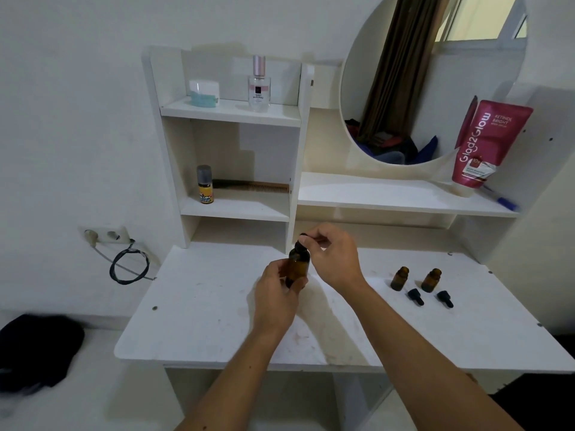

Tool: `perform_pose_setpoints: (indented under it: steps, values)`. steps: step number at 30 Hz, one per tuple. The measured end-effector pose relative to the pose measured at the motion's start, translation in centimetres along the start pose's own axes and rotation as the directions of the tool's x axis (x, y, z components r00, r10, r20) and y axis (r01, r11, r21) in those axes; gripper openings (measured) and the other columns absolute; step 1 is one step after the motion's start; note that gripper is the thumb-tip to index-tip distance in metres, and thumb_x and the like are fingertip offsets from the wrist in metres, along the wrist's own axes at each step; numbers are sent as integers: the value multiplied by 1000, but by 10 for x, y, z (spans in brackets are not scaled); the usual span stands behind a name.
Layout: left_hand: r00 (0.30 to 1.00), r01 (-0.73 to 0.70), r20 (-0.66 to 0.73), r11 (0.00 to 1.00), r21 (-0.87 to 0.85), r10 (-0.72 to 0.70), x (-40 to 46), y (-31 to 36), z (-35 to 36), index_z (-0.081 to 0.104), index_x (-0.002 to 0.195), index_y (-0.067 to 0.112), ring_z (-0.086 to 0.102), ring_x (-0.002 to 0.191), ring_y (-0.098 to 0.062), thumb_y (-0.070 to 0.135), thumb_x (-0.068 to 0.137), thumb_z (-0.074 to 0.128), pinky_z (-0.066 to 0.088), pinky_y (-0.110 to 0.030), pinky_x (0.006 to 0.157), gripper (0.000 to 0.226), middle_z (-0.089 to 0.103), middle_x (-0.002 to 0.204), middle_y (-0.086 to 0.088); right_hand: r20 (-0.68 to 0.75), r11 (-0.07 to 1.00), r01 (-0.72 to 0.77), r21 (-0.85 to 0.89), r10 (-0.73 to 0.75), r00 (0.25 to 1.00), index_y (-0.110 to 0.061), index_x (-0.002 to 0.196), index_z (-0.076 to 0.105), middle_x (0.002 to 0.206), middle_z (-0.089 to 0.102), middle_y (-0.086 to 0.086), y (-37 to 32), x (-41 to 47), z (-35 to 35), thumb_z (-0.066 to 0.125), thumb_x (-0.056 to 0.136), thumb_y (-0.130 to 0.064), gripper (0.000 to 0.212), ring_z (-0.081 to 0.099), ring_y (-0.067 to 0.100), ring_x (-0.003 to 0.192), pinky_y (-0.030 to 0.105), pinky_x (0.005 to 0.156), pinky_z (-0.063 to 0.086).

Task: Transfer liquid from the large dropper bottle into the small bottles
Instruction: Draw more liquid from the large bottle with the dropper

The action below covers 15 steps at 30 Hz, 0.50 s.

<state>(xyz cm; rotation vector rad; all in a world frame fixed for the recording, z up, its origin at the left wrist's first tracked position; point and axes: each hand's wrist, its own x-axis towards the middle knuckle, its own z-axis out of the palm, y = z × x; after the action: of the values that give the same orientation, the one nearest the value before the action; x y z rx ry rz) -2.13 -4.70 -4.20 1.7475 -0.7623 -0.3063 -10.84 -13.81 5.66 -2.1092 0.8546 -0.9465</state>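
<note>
Amber large dropper bottle (297, 269) is held above the white worktop (202, 306), the left hand (277, 293) wrapped round its body and the right hand (333, 259) pinching its black dropper cap (303, 241). Both small bottles (399, 278) (432, 279) stand uncapped to the right, their droppers (415, 297) (445, 299) lying just in front. Judged from this, preparation is complete and the transfer remains; whether either small bottle holds liquid cannot be told.

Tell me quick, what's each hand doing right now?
Left hand: grips the big brown bottle.
Right hand: pinches the bottle's black dropper top.
</note>
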Motion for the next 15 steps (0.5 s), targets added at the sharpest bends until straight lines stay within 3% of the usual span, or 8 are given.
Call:
perform_pose_setpoints:
  steps: [3,7,11,15]
  values:
    - [1000,-11,-14,1000,28,12,0,0,1,58,131,28,65,108,-9,41,87,79,47,-17,92,51,67,122,14,17,1000,-13,4,13,1000,-14,99,79,84,72,-15,-1,-1,-3,74,97,-20,8,64,-16,78,-1,71,45]
    - [999,-23,-27,998,63,25,-2,1,1,58,131,27,65,111,-13,44,87,79,54,-31,101,52,68,124,10,10,998,-16,59,15,1000,-15,110,76,96,76,-9,-12,-1,-15,71,99,-26,17,68,-6,87,0,74,47]
    - [999,-25,-27,999,37,26,-3,5,-1,59,132,24,66,110,-14,42,86,81,56,-37,101,54,69,123,7,-90,987,77,143,-64,994,-13,112,76,97,76,-11,-31,2,-38,71,100,-22,16,69,-8,88,3,79,49]
    - [1000,11,-23,1000,-9,-11,-8,9,-3,57,133,22,64,113,-17,40,83,85,55,-39,103,61,67,127,4,-216,967,133,219,-85,973,-15,113,76,100,78,-6,-40,4,-70,71,100,-23,17,73,5,95,15,87,57]
